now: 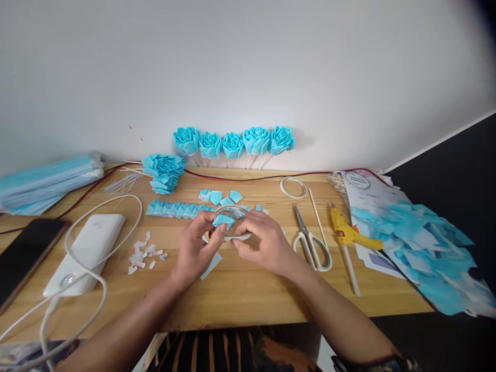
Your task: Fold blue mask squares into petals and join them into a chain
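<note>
Between its thumb and fingers, my left hand [197, 245] pinches a folded blue paper petal [223, 221]. A thin roll of tape [242, 237] is gripped by my right hand [265, 240], close beside the petal and partly hidden by the fingers. Behind my hands lie several loose blue petals [216, 197] and a row of overlapping folded petals [176, 209]. A pale paper piece [211, 266] rests on the table below my hands. Scissors [310, 237] with white handles lie to the right of my right hand.
Blue paper roses [232, 145] lean on the wall; more roses [163, 170] lie left. A yellow glue gun [351, 231], wooden stick [318, 217], second tape roll [293, 187] and blue paper pile [430, 253] are right. Left are paper scraps [145, 253], a power bank [87, 253] and phone [29, 258].
</note>
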`<state>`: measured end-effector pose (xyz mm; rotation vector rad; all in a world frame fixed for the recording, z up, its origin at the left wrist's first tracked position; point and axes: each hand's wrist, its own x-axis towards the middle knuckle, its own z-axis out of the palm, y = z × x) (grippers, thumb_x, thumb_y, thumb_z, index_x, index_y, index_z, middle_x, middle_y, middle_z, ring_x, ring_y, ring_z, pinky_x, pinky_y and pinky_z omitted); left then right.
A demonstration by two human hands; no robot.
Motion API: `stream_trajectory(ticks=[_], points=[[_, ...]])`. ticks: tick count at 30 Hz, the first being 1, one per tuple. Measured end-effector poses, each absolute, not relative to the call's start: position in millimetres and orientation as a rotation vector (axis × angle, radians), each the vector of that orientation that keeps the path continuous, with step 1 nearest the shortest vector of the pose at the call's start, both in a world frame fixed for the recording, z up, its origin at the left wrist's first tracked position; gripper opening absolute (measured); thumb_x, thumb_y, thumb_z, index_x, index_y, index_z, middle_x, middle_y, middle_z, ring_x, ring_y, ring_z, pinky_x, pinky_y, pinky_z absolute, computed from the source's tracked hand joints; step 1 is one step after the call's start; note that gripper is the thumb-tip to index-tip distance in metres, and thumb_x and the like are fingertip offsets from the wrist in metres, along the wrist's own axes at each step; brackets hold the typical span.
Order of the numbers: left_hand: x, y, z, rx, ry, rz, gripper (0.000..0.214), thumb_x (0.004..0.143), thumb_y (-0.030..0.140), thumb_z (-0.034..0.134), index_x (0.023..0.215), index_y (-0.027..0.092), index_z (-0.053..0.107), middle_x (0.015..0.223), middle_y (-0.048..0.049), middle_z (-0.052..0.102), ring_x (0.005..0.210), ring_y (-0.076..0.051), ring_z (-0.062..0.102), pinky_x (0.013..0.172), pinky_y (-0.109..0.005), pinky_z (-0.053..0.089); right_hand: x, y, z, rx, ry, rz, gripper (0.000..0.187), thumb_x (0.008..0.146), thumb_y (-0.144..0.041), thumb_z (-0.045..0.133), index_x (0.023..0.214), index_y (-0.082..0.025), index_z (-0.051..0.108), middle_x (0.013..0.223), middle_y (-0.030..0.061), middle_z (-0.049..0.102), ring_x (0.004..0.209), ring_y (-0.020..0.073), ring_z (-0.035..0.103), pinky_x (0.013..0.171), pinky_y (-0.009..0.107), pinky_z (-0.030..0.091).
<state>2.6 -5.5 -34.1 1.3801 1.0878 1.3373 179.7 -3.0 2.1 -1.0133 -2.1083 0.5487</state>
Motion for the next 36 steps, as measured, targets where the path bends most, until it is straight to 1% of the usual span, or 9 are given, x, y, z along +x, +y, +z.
stream_trajectory(ticks=[5, 10, 14, 17, 20, 24, 27, 30, 36], points=[[2.8, -3.5, -20.7, 1.275, 1.107, 1.358, 0.021, 0.081, 0.037, 0.067, 0.084, 0.02, 0.056, 0.062, 0.0033, 0.059, 0.05, -0.01, 0.053, 0.048, -0.019, 0.044, 180.6, -4.5, 6.2, -0.97, -2.089, 0.697, 0.011, 0.079, -0.013, 0.059, 0.083, -0.022, 0.063, 0.082, 0.0026, 0.07, 0.079, 0.0185, 0.061, 0.077, 0.034, 0.046], [2.7, -0.2, -16.0, 1.249, 1.066, 1.394, 0.024, 0.08, 0.039, 0.067, 0.085, 0.02, 0.055, 0.059, 0.0046, 0.058, 0.047, -0.009, 0.052, 0.043, -0.018, 0.046, 180.7, -4.3, 6.3, -0.929, -2.065, 0.739, 0.015, 0.079, -0.011, 0.06, 0.087, -0.022, 0.065, 0.085, 0.003, 0.071, 0.08, 0.0182, 0.063, 0.08, 0.034, 0.048], [3.0, 0.6, -14.7, 1.223, 1.044, 1.394, 0.024, 0.08, 0.039, 0.067, 0.084, 0.02, 0.054, 0.059, 0.0043, 0.06, 0.048, -0.01, 0.055, 0.044, -0.018, 0.046, 180.5, -3.2, 6.4, -0.93, -2.053, 0.745, 0.013, 0.079, -0.012, 0.061, 0.086, -0.022, 0.066, 0.083, 0.003, 0.071, 0.079, 0.0175, 0.063, 0.078, 0.033, 0.048], [3.1, -2.3, -15.8, 1.243, 1.07, 1.39, 0.022, 0.081, 0.039, 0.067, 0.084, 0.02, 0.055, 0.06, 0.0036, 0.061, 0.049, -0.01, 0.055, 0.047, -0.018, 0.045, 179.7, -3.3, 7.2, -0.965, -2.047, 0.74, 0.009, 0.079, -0.013, 0.063, 0.082, -0.022, 0.064, 0.081, 0.0022, 0.07, 0.078, 0.0174, 0.063, 0.077, 0.033, 0.048], [2.7, -6.2, -21.6, 1.315, 1.1, 1.375, 0.019, 0.083, 0.037, 0.065, 0.084, 0.02, 0.057, 0.061, 0.0031, 0.059, 0.052, -0.011, 0.055, 0.05, -0.02, 0.045, 179.1, -3.8, 7.2, -0.985, -2.065, 0.66, 0.008, 0.078, -0.014, 0.063, 0.077, -0.022, 0.06, 0.078, 0.0019, 0.069, 0.076, 0.0179, 0.062, 0.076, 0.034, 0.047], [2.5, -8.3, -30.1, 1.502, 1.148, 1.423, 0.01, 0.084, 0.029, 0.063, 0.086, 0.021, 0.059, 0.061, 0.003, 0.057, 0.056, -0.012, 0.055, 0.054, -0.022, 0.043, 179.7, -4.5, 6.9, -1.009, -2.155, 0.505, 0.008, 0.079, -0.014, 0.058, 0.081, -0.021, 0.059, 0.08, 0.0036, 0.068, 0.079, 0.0199, 0.06, 0.075, 0.035, 0.045], [3.2, -8.5, -29.6, 1.698, 1.225, 1.483, 0.006, 0.083, 0.022, 0.063, 0.087, 0.02, 0.059, 0.061, 0.0039, 0.058, 0.051, -0.01, 0.053, 0.052, -0.021, 0.042, 179.7, -5.6, 7.7, -1.035, -2.183, 0.401, 0.01, 0.079, -0.012, 0.054, 0.084, -0.02, 0.058, 0.081, 0.0053, 0.066, 0.08, 0.021, 0.058, 0.074, 0.035, 0.045], [4.1, -9.1, -26.2, 1.906, 1.258, 1.517, 0.007, 0.082, 0.016, 0.061, 0.086, 0.02, 0.058, 0.062, 0.0044, 0.059, 0.048, -0.008, 0.05, 0.049, -0.02, 0.04, 178.6, -7.2, 8.8, -1.036, -2.179, 0.314, 0.011, 0.076, -0.011, 0.051, 0.082, -0.018, 0.057, 0.078, 0.0062, 0.064, 0.077, 0.0215, 0.054, 0.072, 0.036, 0.044], [5.1, -10.2, -28.0, 2.08, 1.262, 1.546, 0.011, 0.081, 0.014, 0.06, 0.089, 0.021, 0.057, 0.067, 0.0045, 0.062, 0.05, -0.007, 0.051, 0.049, -0.017, 0.04, 178.9, -8.4, 8.4, -1.001, -2.206, 0.238, 0.011, 0.074, -0.01, 0.049, 0.08, -0.017, 0.055, 0.079, 0.0079, 0.062, 0.075, 0.0214, 0.05, 0.07, 0.037, 0.044]])
